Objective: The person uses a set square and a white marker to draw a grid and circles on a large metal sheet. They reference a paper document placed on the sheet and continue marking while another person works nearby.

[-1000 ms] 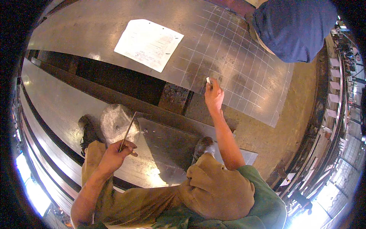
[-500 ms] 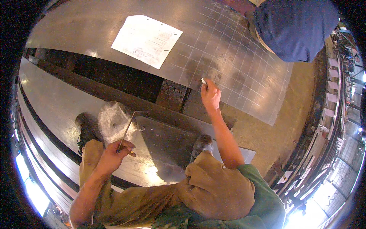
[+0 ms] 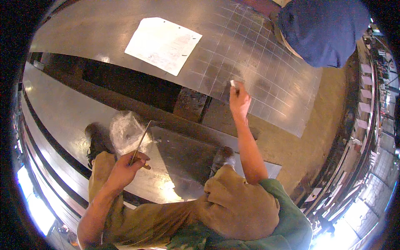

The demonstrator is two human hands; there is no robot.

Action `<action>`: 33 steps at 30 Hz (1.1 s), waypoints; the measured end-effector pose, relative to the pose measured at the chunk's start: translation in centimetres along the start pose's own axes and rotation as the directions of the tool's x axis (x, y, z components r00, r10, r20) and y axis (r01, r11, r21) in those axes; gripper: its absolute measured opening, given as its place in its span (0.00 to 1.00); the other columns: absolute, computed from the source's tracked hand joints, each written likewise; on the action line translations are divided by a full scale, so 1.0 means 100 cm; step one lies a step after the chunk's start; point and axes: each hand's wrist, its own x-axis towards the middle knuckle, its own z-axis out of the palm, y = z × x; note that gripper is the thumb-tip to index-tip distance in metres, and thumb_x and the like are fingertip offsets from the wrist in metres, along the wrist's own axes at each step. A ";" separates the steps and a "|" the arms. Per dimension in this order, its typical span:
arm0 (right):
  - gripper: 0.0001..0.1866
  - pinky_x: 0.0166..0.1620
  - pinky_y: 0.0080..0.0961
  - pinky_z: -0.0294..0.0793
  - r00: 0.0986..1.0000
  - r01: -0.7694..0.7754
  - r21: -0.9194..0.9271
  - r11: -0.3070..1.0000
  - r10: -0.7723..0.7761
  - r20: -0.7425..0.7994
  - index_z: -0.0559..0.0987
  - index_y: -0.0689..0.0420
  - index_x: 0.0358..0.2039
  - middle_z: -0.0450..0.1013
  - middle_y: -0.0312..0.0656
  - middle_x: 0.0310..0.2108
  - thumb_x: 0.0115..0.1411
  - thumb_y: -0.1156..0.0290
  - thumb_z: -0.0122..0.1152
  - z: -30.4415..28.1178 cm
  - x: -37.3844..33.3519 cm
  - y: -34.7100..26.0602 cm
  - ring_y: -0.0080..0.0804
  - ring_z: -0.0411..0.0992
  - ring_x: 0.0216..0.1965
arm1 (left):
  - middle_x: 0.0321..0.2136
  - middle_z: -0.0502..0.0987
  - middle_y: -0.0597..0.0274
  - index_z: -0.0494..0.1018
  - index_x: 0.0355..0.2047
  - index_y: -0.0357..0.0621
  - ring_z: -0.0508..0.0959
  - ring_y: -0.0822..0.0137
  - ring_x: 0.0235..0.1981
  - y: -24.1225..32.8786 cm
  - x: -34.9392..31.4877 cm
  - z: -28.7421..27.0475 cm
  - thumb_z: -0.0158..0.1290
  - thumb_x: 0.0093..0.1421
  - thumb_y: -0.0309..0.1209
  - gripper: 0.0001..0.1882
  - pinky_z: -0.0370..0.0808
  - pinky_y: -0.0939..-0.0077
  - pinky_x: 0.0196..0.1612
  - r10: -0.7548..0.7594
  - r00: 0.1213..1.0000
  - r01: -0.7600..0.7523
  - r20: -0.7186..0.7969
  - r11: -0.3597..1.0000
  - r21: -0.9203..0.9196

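Observation:
My right hand (image 3: 240, 102) is reached out over a dark metal sheet (image 3: 291, 112) ruled with a grid of pale lines. Pinched in its fingertips is a short white stick of chalk (image 3: 232, 83). I cannot tell whether the chalk touches the sheet. My left hand (image 3: 126, 168) is closed around a thin metal rod (image 3: 143, 139) with a bent tip, which points up and away from me. Something small and yellowish (image 3: 146, 166) shows by those fingers. Beyond the rod tip, a white sheet of paper (image 3: 164, 46) with writing lies on the metal.
Clear crumpled plastic (image 3: 128, 132) lies beside my left boot (image 3: 98, 141). A long dark gap (image 3: 133, 83) separates the gridded sheet from the plate under my feet. At the far right another person's blue-clad part (image 3: 323, 33) overhangs the sheet. Shelving (image 3: 362, 104) lines the right side.
My right hand has moved a little to the right and away from me with the chalk. The left hand keeps its hold on the rod, almost unmoved.

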 end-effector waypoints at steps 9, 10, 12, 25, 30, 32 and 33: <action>0.14 0.36 0.39 0.76 0.996 -0.061 0.087 0.994 0.067 -0.064 0.76 0.52 0.46 0.79 0.47 0.32 0.59 0.69 0.61 -0.008 -0.046 0.012 0.48 0.78 0.31 | 0.37 0.79 0.57 0.73 0.37 0.35 0.81 0.64 0.37 -0.050 0.015 0.006 0.50 0.63 0.27 0.07 0.73 0.71 0.46 0.054 0.998 -0.050 0.021 0.985 -0.166; 0.14 0.35 0.38 0.76 0.998 -0.028 0.094 0.995 0.033 -0.058 0.76 0.52 0.46 0.79 0.46 0.32 0.59 0.70 0.61 -0.005 -0.051 0.013 0.48 0.78 0.31 | 0.37 0.79 0.56 0.73 0.37 0.35 0.81 0.64 0.37 -0.048 0.015 0.006 0.50 0.63 0.27 0.07 0.73 0.71 0.46 0.062 0.998 -0.059 0.017 0.988 -0.142; 0.13 0.34 0.38 0.76 1.000 0.010 0.109 0.994 -0.007 -0.028 0.77 0.53 0.45 0.79 0.46 0.31 0.59 0.71 0.61 0.001 -0.058 0.014 0.47 0.78 0.30 | 0.36 0.78 0.56 0.73 0.37 0.35 0.81 0.64 0.37 -0.045 0.015 0.006 0.51 0.63 0.27 0.07 0.74 0.70 0.46 0.075 0.997 -0.073 0.007 0.993 -0.095; 0.14 0.32 0.41 0.75 0.989 0.065 0.163 0.984 -0.085 0.119 0.76 0.51 0.47 0.77 0.49 0.29 0.60 0.68 0.59 0.019 -0.059 -0.017 0.50 0.77 0.29 | 0.36 0.79 0.54 0.73 0.38 0.34 0.81 0.64 0.37 -0.072 0.022 0.010 0.51 0.63 0.27 0.08 0.74 0.70 0.45 0.099 0.995 -0.091 0.019 0.963 -0.252; 0.13 0.33 0.45 0.75 0.977 0.141 0.112 0.984 -0.156 0.145 0.76 0.52 0.45 0.77 0.52 0.29 0.60 0.67 0.58 0.037 -0.021 -0.032 0.54 0.76 0.29 | 0.37 0.79 0.54 0.73 0.38 0.34 0.81 0.64 0.38 -0.065 0.022 0.007 0.51 0.62 0.27 0.08 0.74 0.71 0.46 0.093 0.995 -0.083 0.045 0.978 -0.193; 0.12 0.34 0.47 0.75 0.968 0.224 0.086 0.971 -0.232 0.097 0.76 0.52 0.44 0.77 0.52 0.30 0.59 0.68 0.58 0.050 -0.003 -0.036 0.54 0.76 0.30 | 0.37 0.79 0.54 0.73 0.37 0.34 0.81 0.64 0.38 -0.068 0.024 0.007 0.51 0.63 0.27 0.08 0.74 0.71 0.46 0.094 0.995 -0.089 0.032 0.986 -0.139; 0.12 0.35 0.47 0.75 0.960 0.265 0.070 0.962 -0.269 0.072 0.77 0.53 0.44 0.77 0.52 0.31 0.58 0.68 0.58 0.055 0.006 -0.039 0.55 0.76 0.31 | 0.37 0.79 0.53 0.73 0.37 0.34 0.81 0.64 0.37 -0.069 0.025 0.007 0.51 0.63 0.27 0.08 0.75 0.71 0.46 0.097 0.995 -0.093 0.027 0.989 -0.112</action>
